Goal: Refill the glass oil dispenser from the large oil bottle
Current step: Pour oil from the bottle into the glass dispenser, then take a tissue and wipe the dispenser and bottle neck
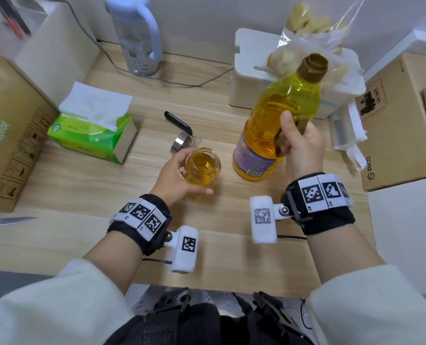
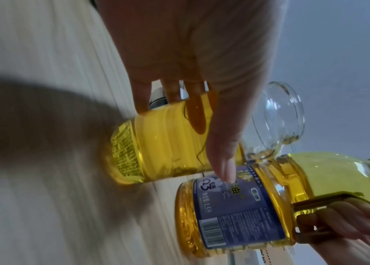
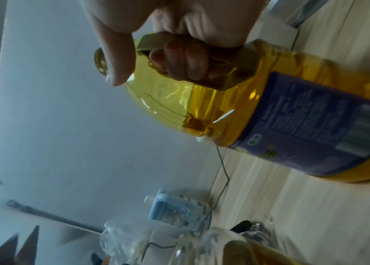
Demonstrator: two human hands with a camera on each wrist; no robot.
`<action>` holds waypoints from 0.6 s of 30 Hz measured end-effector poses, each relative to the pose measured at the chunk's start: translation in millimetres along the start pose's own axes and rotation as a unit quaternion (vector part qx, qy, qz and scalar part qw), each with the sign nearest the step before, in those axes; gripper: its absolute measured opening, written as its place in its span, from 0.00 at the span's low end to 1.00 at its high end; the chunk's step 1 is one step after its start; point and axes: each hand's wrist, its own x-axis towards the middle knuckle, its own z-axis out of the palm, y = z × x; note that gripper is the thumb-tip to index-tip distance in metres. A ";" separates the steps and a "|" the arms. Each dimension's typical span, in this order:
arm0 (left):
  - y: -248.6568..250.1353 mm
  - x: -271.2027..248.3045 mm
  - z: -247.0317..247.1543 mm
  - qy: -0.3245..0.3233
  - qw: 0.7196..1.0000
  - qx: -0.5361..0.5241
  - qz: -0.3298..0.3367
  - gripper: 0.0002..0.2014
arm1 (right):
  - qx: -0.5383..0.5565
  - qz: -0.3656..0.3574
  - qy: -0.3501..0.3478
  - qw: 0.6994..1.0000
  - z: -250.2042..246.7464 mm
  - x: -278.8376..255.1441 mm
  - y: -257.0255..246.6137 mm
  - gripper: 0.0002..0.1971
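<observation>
The glass oil dispenser (image 1: 202,170) stands open-mouthed on the wooden table (image 1: 82,185), mostly full of yellow oil. My left hand (image 1: 179,178) curls round its body (image 2: 163,143). Its steel lid with black handle (image 1: 180,135) lies just behind it. The large oil bottle (image 1: 276,125), uncapped and with a purple label, stands to the right, nearly upright and tilted a little away. My right hand (image 1: 299,145) grips its brown side handle (image 3: 193,59), thumb up along the shoulder. The bottle's base (image 3: 349,172) looks to be on or just above the table.
A green tissue pack (image 1: 92,130) lies at left beside a cardboard box (image 1: 10,135). A water bottle (image 1: 137,38), a grey cable (image 1: 157,75), a white box (image 1: 269,78) with a plastic bag sit behind. Cartons (image 1: 401,125) crowd the right; a knife blade (image 1: 7,221) lies at left.
</observation>
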 end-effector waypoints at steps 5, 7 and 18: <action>-4.7 1.0 0.3 -0.004 1.000 -0.004 -0.011 0.43 | 0.015 -0.023 -0.012 1.000 -4.6 -0.1 11.0 0.25; -4.5 2.0 1.3 -0.005 1.000 -0.006 -0.011 0.43 | -0.016 -0.030 -0.004 0.999 -5.8 -0.5 12.1 0.23; -4.4 -3.3 -6.0 -0.044 0.998 0.038 -0.008 0.48 | -0.164 -0.088 0.043 0.982 10.5 -59.8 29.0 0.17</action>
